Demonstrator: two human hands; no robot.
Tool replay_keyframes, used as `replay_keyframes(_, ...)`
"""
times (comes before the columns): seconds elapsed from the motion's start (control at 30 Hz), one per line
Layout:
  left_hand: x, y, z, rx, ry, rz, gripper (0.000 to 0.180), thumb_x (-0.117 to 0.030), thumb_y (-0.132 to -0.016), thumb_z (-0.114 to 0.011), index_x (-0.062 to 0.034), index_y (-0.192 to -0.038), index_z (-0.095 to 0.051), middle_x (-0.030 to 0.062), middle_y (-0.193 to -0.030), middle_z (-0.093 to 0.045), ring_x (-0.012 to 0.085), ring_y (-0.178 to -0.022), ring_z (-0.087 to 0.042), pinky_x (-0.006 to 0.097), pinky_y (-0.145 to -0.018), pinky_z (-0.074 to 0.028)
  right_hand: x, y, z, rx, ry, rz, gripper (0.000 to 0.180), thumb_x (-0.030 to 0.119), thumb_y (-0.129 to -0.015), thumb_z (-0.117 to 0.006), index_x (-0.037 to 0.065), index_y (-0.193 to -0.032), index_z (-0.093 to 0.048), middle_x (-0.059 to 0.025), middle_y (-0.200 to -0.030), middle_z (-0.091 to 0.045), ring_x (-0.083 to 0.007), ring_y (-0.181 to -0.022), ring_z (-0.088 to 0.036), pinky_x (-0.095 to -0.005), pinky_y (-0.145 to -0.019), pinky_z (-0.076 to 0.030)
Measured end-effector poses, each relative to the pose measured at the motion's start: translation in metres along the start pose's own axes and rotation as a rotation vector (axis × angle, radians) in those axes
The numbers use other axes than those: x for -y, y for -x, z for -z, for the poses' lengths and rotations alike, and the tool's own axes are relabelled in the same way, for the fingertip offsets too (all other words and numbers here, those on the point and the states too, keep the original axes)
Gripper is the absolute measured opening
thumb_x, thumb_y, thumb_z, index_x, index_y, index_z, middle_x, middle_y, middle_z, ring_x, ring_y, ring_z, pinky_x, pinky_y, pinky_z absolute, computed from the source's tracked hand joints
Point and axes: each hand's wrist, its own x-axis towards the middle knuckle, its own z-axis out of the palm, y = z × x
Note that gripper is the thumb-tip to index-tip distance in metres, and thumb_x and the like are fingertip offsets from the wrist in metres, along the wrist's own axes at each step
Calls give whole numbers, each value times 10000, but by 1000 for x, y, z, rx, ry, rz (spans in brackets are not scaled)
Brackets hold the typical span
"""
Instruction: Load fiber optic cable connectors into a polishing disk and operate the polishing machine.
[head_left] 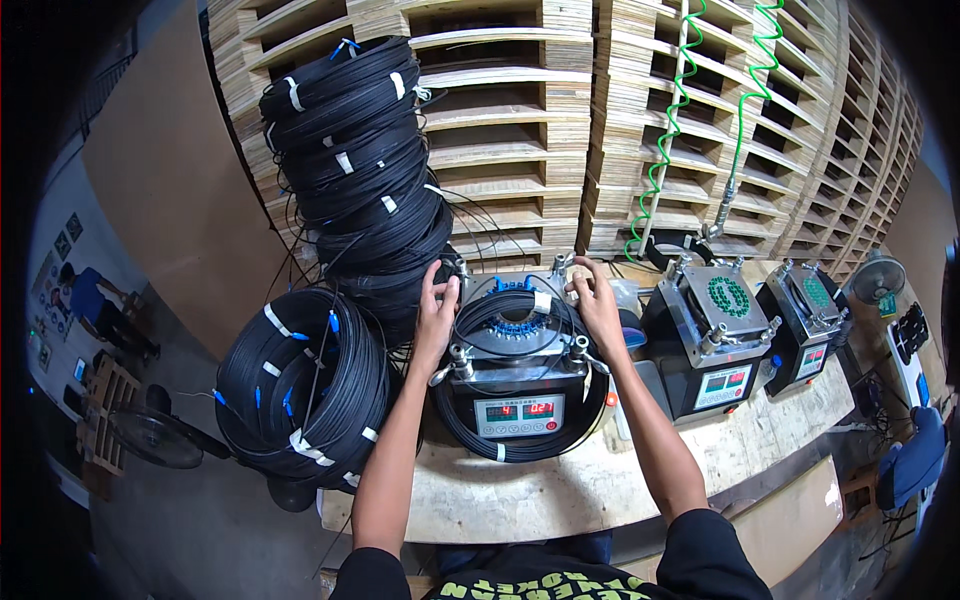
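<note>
**Both hands on the cable coil at the first machine**

I have a coil of thin black cable (520, 400) draped around the nearest machine (518, 385), the grey box with the red digital readouts on its front. The coil hangs as a wide loop: its far side lies across the machine's top plate, where a row of small blue connectors (512, 327) sits, and its near side sags below the readouts onto the wooden bench (600, 480).

My left hand (436, 308) rests on the coil's far left edge, fingers spread and pressing down on the strands, not closed around them. My right hand (594, 300) is at the far right corner, fingers curled at a white tape band (542, 300); whether it pinches the tape or the cable beneath I cannot tell.

I judge the coil to be light and floppy, springy enough to spill open if let go. The strands look smooth and would slide over one another, so the white tape wraps are the sensible places to grip, where the turns are bound together. The connector ends seem delicate; I would keep my fingers off them.

More taped coils are stacked to my left (355, 170), another bundle (300, 385) stands beside the bench, and two similar machines (715, 345) sit to my right.
</note>
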Motion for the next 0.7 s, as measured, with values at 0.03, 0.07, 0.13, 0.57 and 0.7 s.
replay_keyframes(0.03, 1, 0, 1, -7, -1, -3, 679, -392, -1011, -592, -79, -1546, -316, 47, -991, -626, 109, -844, -546, 254, -791, -445, 1, 0, -1, 1, -33, -7, 354, 219, -1039, -516, 88, -1368, -523, -71, -914, -655, -96, -714, -557, -257, -677, -485)
replay_keyframes(0.07, 3, -1, 1, -8, -1, -2, 679, -392, -1011, -592, -79, -1546, -316, 47, -991, -626, 109, -844, -546, 254, -791, -445, 3, 1, -1, 3, -32, -8, 354, 219, -1039, -516, 88, -1368, -523, -71, -914, -655, -96, -714, -557, -257, -677, -485)
replay_keyframes(0.13, 6, -3, 1, -42, -34, -51, 687, -394, -997, -617, -113, -1550, -320, 70, -998, -584, 96, -748, -511, 254, -691, -445, 6, 2, -1, 15, -90, -15, 344, 181, -1043, -490, 86, -1373, -518, -77, -938, -652, -90, -729, -586, -245, -670, -485)
replay_keyframes(0.57, 9, -4, 2, -23, -19, -46, 693, -398, -986, -626, -125, -1549, -329, 82, -1023, -596, 114, -781, -522, 289, -751, -449, 4, 2, 1, 24, -136, -58, 324, 134, -1036, -488, 71, -1352, -524, -93, -1004, -611, -111, -725, -619, -256, -673, -499)
replay_keyframes(0.7, 9, -3, 2, -10, -22, -47, 685, -389, -983, -637, -122, -1541, -342, 75, -1031, -590, 100, -735, -516, 261, -690, -449, 3, 1, 2, 40, -111, -54, 327, 142, -1037, -482, 62, -1351, -529, -107, -1048, -602, -122, -721, -616, -266, -683, -506)
